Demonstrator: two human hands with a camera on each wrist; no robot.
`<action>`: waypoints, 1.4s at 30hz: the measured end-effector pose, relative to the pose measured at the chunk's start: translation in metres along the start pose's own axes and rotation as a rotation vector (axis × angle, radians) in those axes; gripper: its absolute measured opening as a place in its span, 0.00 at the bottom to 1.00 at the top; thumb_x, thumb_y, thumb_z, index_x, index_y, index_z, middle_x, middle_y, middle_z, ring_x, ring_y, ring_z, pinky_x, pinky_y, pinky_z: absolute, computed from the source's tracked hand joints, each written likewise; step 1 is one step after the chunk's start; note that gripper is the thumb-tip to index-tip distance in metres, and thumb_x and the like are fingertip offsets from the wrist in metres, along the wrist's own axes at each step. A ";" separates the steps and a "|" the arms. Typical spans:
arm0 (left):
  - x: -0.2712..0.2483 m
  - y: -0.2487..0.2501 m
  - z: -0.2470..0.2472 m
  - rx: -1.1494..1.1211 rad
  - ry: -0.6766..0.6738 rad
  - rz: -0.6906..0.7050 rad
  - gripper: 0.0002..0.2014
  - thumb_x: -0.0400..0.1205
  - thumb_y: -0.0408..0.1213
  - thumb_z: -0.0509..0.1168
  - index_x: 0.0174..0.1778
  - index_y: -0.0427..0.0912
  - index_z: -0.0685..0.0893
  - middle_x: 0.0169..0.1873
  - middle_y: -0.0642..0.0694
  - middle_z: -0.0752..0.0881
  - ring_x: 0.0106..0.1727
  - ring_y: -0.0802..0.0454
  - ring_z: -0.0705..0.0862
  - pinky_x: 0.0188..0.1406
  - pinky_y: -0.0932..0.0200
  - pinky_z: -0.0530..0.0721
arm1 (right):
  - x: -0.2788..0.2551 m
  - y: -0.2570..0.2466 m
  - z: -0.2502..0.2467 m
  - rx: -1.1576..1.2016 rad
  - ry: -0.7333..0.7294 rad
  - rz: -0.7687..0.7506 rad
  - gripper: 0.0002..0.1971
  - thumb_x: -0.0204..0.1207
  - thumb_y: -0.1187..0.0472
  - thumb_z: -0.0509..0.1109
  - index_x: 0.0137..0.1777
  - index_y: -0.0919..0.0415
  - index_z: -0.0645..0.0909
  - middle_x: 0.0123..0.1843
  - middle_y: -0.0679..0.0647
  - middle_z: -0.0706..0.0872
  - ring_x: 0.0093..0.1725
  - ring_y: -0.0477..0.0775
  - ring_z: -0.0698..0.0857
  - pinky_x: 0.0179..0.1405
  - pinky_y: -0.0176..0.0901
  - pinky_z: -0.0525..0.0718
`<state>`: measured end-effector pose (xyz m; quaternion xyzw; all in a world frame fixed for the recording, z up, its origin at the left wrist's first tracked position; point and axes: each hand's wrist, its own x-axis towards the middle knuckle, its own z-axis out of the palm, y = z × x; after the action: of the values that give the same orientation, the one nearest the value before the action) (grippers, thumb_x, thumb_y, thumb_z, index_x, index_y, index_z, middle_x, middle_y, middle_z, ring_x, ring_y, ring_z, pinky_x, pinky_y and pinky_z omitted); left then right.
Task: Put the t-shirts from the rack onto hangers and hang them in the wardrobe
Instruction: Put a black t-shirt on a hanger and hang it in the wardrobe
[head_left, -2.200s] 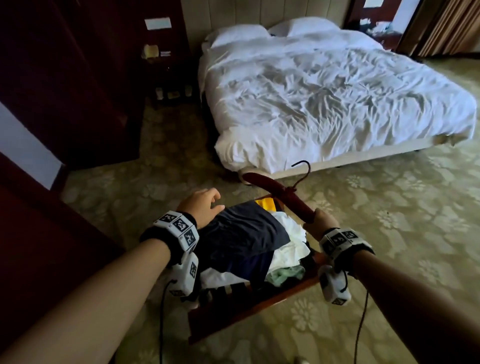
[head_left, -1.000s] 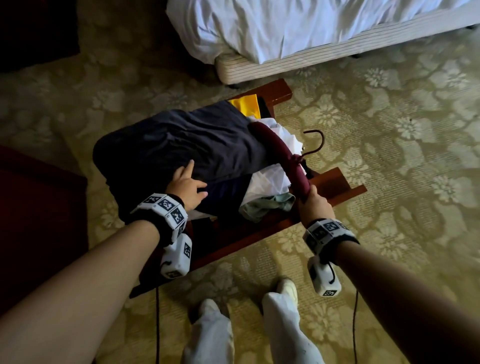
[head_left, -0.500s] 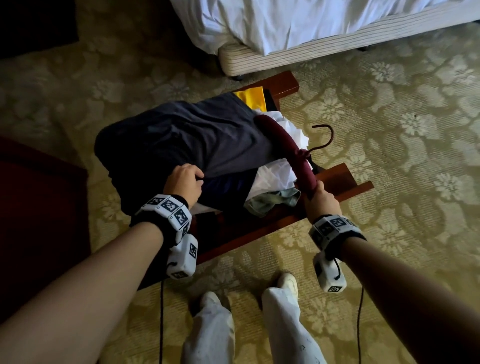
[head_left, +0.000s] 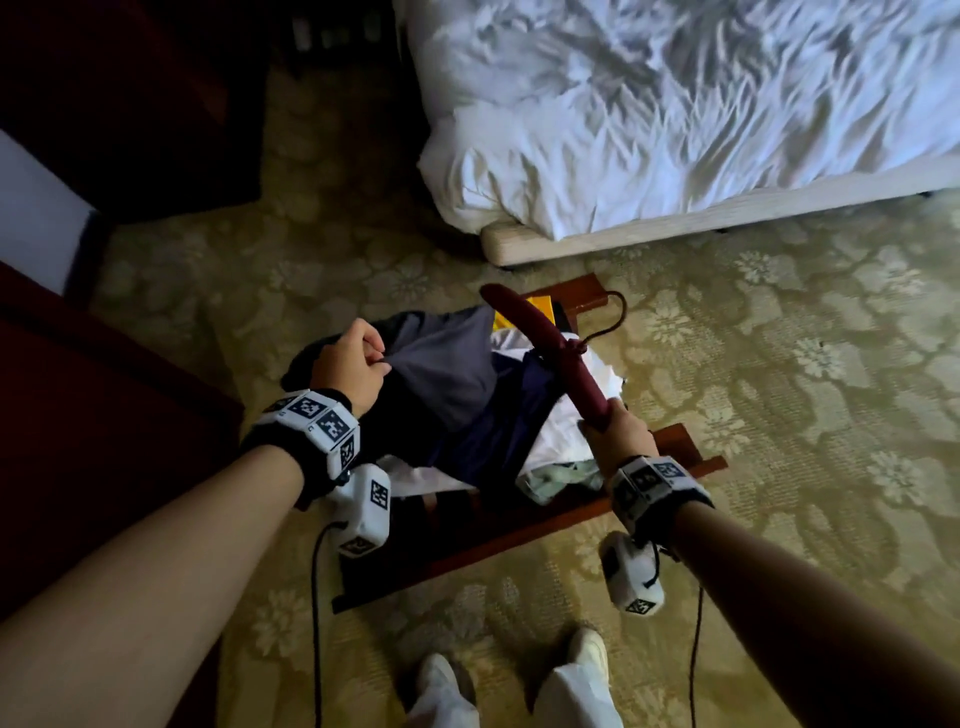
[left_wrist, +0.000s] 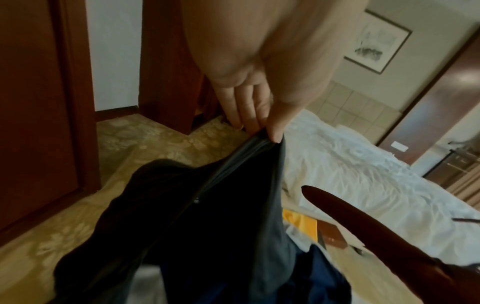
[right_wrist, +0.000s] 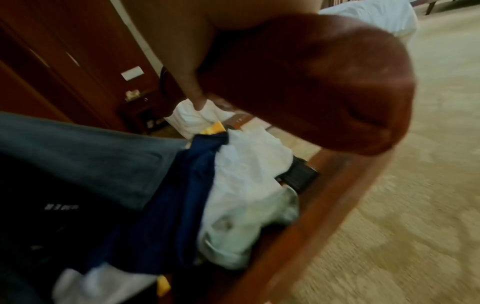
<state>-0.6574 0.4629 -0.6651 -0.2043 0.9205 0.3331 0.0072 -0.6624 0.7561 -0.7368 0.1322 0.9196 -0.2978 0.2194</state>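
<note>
A low wooden rack on the carpet holds a heap of t-shirts. The top one is a dark grey t-shirt. My left hand pinches its edge and lifts it off the heap. Under it lie a navy t-shirt, a white t-shirt, a pale green one and a yellow one. My right hand grips one end of a dark red wooden hanger held over the heap, its hook pointing right.
A bed with a rumpled white duvet stands beyond the rack. Dark wooden furniture lines the left side. My feet stand just in front of the rack on the patterned carpet. Cables hang from both wrists.
My left hand went from lying flat on the dark grey t-shirt to pinching its edge and raising it. The hanger rose with my right hand. My head tilted up toward the bed.
</note>
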 end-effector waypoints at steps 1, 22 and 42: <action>-0.001 0.008 -0.014 -0.012 0.022 0.011 0.09 0.77 0.26 0.68 0.45 0.40 0.75 0.42 0.43 0.83 0.48 0.42 0.83 0.48 0.55 0.76 | -0.005 -0.016 -0.008 0.027 0.014 -0.028 0.16 0.78 0.55 0.67 0.60 0.63 0.74 0.53 0.66 0.84 0.53 0.67 0.84 0.42 0.46 0.74; -0.061 0.260 -0.353 -0.197 0.431 0.517 0.18 0.74 0.27 0.71 0.30 0.52 0.71 0.38 0.49 0.82 0.46 0.50 0.83 0.51 0.55 0.82 | -0.193 -0.339 -0.205 0.377 -0.011 -0.817 0.31 0.63 0.50 0.82 0.62 0.63 0.76 0.56 0.58 0.85 0.56 0.58 0.84 0.54 0.48 0.82; -0.116 0.259 -0.488 -0.315 0.705 0.537 0.17 0.74 0.24 0.69 0.29 0.51 0.77 0.30 0.52 0.79 0.41 0.47 0.83 0.52 0.40 0.86 | -0.258 -0.416 -0.275 0.494 -0.116 -1.035 0.09 0.72 0.68 0.75 0.47 0.67 0.78 0.39 0.58 0.84 0.29 0.46 0.84 0.32 0.36 0.85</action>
<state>-0.5894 0.3852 -0.1102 -0.0581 0.8253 0.3689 -0.4235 -0.6837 0.5662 -0.2088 -0.3043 0.7543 -0.5789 0.0577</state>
